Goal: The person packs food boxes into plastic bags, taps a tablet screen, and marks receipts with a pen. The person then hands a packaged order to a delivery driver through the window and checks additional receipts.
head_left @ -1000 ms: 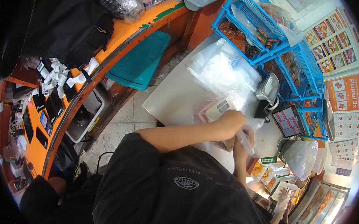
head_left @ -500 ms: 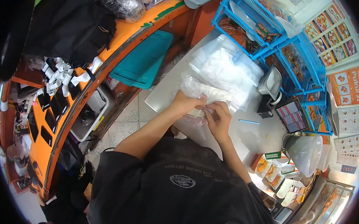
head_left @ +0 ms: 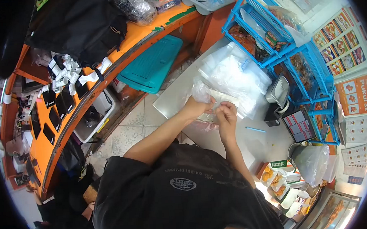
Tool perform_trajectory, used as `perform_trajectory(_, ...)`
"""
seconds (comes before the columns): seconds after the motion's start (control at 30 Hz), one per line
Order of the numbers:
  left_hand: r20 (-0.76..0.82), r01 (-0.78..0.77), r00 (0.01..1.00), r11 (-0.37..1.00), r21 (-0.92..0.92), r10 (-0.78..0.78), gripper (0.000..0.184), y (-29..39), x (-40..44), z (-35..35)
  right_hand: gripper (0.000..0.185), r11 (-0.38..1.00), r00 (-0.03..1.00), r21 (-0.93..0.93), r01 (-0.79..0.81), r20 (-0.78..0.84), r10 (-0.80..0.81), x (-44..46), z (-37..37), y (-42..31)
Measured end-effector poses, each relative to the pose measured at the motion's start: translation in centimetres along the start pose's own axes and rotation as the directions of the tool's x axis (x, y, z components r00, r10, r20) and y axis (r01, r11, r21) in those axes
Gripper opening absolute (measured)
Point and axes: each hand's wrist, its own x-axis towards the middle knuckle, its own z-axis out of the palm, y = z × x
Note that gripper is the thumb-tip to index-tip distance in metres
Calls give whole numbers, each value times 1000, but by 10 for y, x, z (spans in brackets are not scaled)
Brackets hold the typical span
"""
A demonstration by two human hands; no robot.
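A clear plastic bag is pinched between my two hands over the metal table. My left hand is closed on its left part. My right hand has thumb and fingers together at its edge, close to the left fingertips. Pale paper or packaging lies just behind the fingers; its kind is unclear. A pile of white and clear plastic bags spreads behind it. To the right of my right hand is a light blue straw-like stick.
Blue plastic racks with packets stand along the back right. A tablet and a metal container are nearer on the right. Boxed fried food sits lower right. An orange counter curves along the left; a person in dark clothes is lower left.
The view has shifted slightly, so the surroundings sit a little to the right and lower. Both hands stay together on the plastic bag, with the right hand's fingers now more upright.
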Motion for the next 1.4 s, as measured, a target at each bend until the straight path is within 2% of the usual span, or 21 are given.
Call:
perform_trajectory(0.1, 3, -7, 1000, 1000, -24, 7, 14, -2, 2, 1, 10, 987, 999, -158, 39, 33, -35, 1, -1, 3)
perform_trajectory(0.3, -13, -9, 1000, 1000, -4, 9, 13, -2, 0, 2, 10, 999, 1000, -30, -16, 17, 17, 1, 2, -1)
perform_trajectory(0.47, -2, -80, 997, 997, -15, 80, 13, -4, -3, 3, 11, 988, 997, -129, 80, 35, -76, 4, 1, 7)
perform_trajectory(0.5, -1, -133, 991, 985, 112, 134, 13, -6, -5, 2, 10, 983, 994, -153, 102, 41, -97, 5, 1, 9)
perform_trajectory(0.57, 22, -229, 971, 906, 356, 237, 14, -11, -9, 2, 10, 998, 999, -57, 42, -7, -42, 3, 3, 3)
perform_trajectory(0.67, -17, -318, 942, 909, 268, 334, 14, -21, -12, 5, 9, 1000, 999, 10, -2, -45, 2, 6, 3, 5)
perform_trajectory(0.77, -72, -210, 975, 977, 44, 212, 14, -20, -7, 6, 8, 999, 999, 39, -10, -34, 11, 2, 2, 7)
perform_trajectory(0.87, -73, -129, 989, 992, 9, 129, 14, -9, -8, 7, 8, 999, 999, -14, 32, -24, -32, 2, 1, 7)
perform_trajectory(1.0, -67, -122, 990, 992, -9, 121, 14, -4, -9, 7, 7, 998, 999, -57, 28, -14, -29, 2, 2, 5)
perform_trajectory(1.2, -48, -133, 990, 991, -8, 132, 13, -8, -6, 4, 7, 1000, 1000, 18, -10, -10, 10, 2, 1, 4)
perform_trajectory(1.37, -31, -161, 987, 987, -3, 160, 12, -13, -7, 3, 3, 995, 1000, -99, 26, -15, -27, 2, 1, 6)
perform_trajectory(1.4, -6, -231, 972, 967, 111, 233, 11, -18, -6, 1, 3, 994, 1000, -104, 19, -8, -20, 3, 0, 5)
